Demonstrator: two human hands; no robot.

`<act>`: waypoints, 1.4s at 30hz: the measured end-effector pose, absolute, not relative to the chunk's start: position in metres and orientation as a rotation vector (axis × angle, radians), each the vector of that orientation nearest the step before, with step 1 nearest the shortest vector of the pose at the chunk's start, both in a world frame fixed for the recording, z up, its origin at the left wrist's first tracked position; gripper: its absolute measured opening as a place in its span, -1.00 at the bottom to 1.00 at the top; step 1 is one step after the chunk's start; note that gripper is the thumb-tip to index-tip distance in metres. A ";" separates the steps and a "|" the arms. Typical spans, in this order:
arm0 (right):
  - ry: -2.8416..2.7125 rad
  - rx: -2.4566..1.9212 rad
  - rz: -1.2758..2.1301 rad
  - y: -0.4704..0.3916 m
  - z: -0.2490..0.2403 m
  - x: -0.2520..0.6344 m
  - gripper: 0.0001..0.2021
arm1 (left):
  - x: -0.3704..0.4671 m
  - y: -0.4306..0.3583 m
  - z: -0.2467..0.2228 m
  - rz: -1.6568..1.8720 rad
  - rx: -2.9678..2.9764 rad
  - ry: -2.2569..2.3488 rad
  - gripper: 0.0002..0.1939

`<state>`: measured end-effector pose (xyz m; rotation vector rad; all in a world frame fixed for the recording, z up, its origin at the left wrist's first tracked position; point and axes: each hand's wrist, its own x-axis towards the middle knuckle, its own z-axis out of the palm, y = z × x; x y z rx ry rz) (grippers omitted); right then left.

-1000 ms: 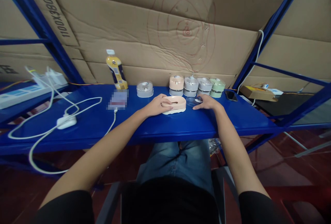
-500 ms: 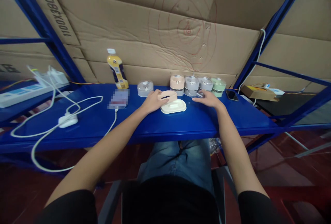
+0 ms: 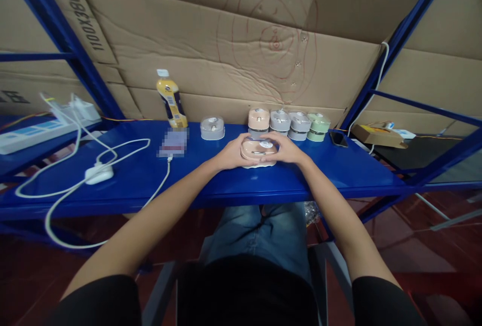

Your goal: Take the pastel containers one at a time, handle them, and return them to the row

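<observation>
A peach-coloured oval box (image 3: 258, 150) with a shiny clear top sits on the blue table, held between both hands. My left hand (image 3: 234, 153) is wrapped round its left end. From the right, my right hand (image 3: 286, 150) grips the other end, its fingers along the back. Below the box shows the pale wavy edge of a cream base (image 3: 259, 165); the rest of it is covered. Behind the hands stands a peach box (image 3: 258, 118) of the same kind, next to two grey boxes and a green box (image 3: 318, 124).
A separate grey box (image 3: 212, 129) stands left of the row. Further left are a yellow bottle (image 3: 171, 100), a blurred-out device on a cable and a white charger (image 3: 99, 174). A phone (image 3: 338, 139) lies right of the green box. Cardboard (image 3: 188, 39) walls the back.
My right hand has moved left onto the peach box. The peach piece in my left hand has shifted right over the cream base, and a clear top now shows on it.
</observation>
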<state>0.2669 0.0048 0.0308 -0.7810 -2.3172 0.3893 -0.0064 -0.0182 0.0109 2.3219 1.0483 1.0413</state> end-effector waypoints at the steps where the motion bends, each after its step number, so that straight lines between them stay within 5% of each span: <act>1: -2.324 -0.772 0.391 0.005 0.030 0.265 -0.14 | -0.006 -0.018 0.011 1.034 2.321 1.050 0.09; 18: -2.415 -0.674 0.466 0.012 0.014 0.261 -0.11 | -0.015 -0.018 0.011 0.827 2.544 1.030 0.05; 26: -2.405 -0.727 0.414 0.008 0.018 0.257 -0.10 | -0.014 -0.020 0.013 0.825 2.438 1.156 0.19; 42: -2.481 -0.780 0.309 0.003 0.027 0.254 -0.17 | -0.015 -0.017 0.016 0.854 2.368 1.033 -0.01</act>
